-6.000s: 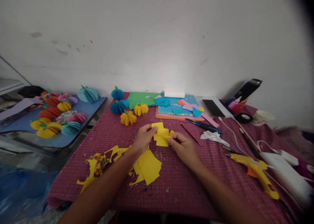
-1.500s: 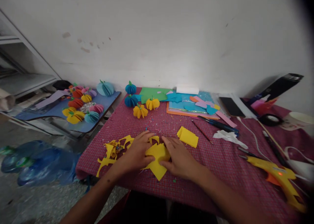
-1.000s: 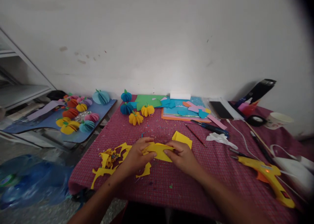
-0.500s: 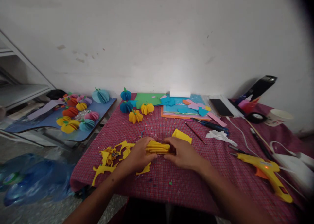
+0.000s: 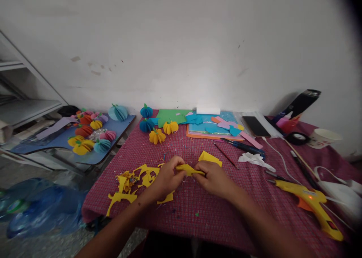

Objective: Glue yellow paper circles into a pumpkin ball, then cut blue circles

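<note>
Between my two hands, just above the tablecloth, is a small bundle of yellow paper-like pieces, seen nearly edge-on. My left hand is closed on its left end, thumb on the near side. The right end is pinched by my right hand, and my fingers hide much of the bundle. Behind my right hand lies a folded yellow sheet. Yellow offcuts with rounded cut-outs are spread to the left of my left hand.
Yellow pumpkin shapes and blue ones stand at the back. A glue gun with a lit orange light lies right, near a white cable, a brown pencil and a phone. More pumpkins fill a blue side table.
The yellow pieces, earlier a stack with layered edges showing between my hands, now appear thinner and tilted. My fingers have closed into pinches on both ends. The view has shifted slightly.
</note>
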Demonstrator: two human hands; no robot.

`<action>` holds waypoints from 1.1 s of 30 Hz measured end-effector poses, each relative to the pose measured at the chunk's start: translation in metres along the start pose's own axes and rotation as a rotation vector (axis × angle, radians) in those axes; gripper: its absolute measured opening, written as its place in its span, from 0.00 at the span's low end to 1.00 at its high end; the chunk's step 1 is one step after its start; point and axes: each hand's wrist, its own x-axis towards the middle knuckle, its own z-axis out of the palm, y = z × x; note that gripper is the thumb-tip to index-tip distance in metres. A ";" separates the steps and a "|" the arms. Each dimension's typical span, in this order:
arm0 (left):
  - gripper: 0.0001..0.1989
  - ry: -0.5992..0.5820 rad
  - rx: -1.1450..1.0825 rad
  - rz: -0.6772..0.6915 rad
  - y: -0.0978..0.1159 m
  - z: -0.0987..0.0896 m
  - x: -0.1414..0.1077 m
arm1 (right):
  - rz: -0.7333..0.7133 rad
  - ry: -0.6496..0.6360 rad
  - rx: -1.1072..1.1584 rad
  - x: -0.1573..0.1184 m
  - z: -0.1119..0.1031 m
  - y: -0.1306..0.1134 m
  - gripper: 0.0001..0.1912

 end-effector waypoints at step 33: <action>0.15 0.056 -0.006 0.039 -0.008 0.002 0.009 | 0.088 0.001 -0.095 0.001 0.001 -0.003 0.08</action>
